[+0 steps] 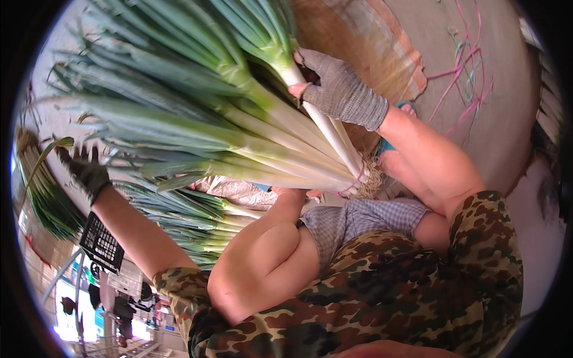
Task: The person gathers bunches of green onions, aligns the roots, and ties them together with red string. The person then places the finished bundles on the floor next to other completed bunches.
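A large bundle of long green onions (268, 147) lies across in front of me, tied with a pink string (357, 181) just above its roots (372, 176). My right hand (338, 87), in a grey knitted glove with bare fingertips, grips the white stem of one onion on the bundle's near right side. Stretched out to the left, my left hand (85, 170) wears a dark, soiled glove. Its fingers are apart, and a yellowish leaf (62, 142) is by its fingertips; whether they touch it I cannot tell.
More green onions (219, 223) lie beside my bent leg. Another bundle (44, 192) and a black plastic crate (102, 244) are at the far left. A worn brown sheet (371, 44) covers part of the floor, with loose pink strings (465, 67) beyond it. People (123, 313) are in the background.
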The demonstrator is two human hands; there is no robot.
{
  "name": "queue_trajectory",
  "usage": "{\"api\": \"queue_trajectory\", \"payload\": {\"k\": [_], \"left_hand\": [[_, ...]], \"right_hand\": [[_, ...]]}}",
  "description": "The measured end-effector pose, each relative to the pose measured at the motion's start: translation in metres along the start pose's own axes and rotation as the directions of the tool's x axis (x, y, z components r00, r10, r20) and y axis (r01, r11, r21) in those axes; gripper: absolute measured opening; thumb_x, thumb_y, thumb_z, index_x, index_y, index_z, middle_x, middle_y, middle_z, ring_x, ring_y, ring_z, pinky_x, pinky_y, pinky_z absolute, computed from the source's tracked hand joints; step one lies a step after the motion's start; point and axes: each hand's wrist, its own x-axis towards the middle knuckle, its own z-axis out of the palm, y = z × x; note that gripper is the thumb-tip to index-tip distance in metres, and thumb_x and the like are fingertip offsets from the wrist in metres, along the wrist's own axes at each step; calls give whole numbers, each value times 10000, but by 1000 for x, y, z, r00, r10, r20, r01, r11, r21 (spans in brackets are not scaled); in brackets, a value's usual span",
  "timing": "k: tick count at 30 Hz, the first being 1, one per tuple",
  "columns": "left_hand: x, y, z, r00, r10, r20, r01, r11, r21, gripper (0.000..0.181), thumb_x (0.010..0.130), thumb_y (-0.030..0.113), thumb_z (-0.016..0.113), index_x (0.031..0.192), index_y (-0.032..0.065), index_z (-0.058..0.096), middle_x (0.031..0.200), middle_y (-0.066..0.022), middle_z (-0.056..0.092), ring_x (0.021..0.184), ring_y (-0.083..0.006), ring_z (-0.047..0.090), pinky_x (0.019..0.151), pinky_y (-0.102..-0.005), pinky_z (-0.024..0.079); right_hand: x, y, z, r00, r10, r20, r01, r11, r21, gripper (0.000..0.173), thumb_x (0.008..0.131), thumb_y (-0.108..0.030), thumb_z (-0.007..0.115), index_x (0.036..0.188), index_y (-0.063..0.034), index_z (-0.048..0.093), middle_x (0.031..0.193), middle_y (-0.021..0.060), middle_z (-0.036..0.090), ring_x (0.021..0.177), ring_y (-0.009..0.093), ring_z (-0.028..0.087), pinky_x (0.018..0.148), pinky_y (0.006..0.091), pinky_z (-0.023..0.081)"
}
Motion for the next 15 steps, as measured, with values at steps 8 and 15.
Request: {"api": "queue_trajectory", "payload": {"k": [8, 15], "left_hand": [[-199, 20, 57, 207, 866, 455, -972, 130, 193, 246, 1009, 167, 495, 1031, -40, 627, 1052, -230, 616, 888, -292, 628, 744, -360, 540], [-278, -30, 75, -261, 332, 907, -963, -27, -268, 229, 783, 198, 753, 995, 176, 667, 1144, -21, 612, 1125, -232, 564, 965, -425, 455]], "right_hand": [[8, -13, 17, 980, 2, 199, 10, 998, -63, 571, 810, -228, 713, 1277, 37, 517, 1113, 255, 626, 1018, 383, 628, 868, 399, 505], [3, -26, 10, 963, 0, 270, 22, 996, -81, 556, 836, -247, 671, 1314, -12, 512, 1053, 265, 635, 970, 416, 627, 827, 437, 503]]}}
